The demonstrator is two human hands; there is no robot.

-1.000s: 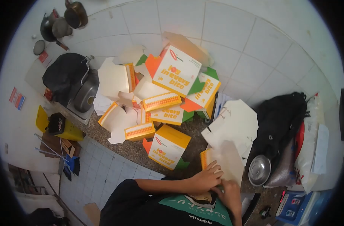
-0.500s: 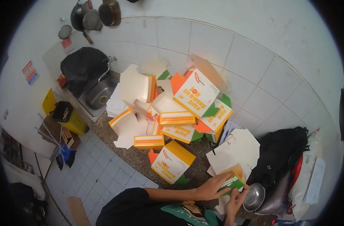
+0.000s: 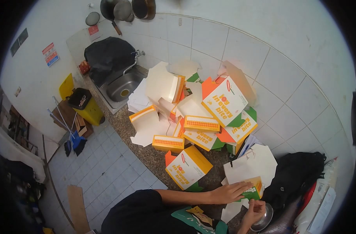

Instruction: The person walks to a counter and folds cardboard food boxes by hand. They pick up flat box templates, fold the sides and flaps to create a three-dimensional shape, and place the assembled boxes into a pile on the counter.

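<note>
My left hand [image 3: 229,192] lies flat over a small yellow and green carton [image 3: 254,188] at the near edge of the speckled counter [image 3: 148,154], fingers on its side. My right hand [image 3: 256,211] sits just below it, fingers curled, close to the carton's lower corner; whether it touches is unclear. The carton rests on a stack of flat white carton blanks [image 3: 251,165]. A finished yellow box [image 3: 188,167] printed "joy in every bite" stands left of my left hand. Behind it rises a heap of folded boxes [image 3: 209,113].
A steel sink [image 3: 123,89] with a black bag [image 3: 108,58] behind it lies at the counter's far left. A black backpack [image 3: 295,179] and a metal lid [image 3: 263,218] sit at right. Pans [image 3: 125,9] hang on the tiled wall. A yellow bin [image 3: 86,109] stands on the floor.
The view has swung up and right. The flat blank under my hands a second ago is now a folded carton, and my right hand has dropped lower away from it.
</note>
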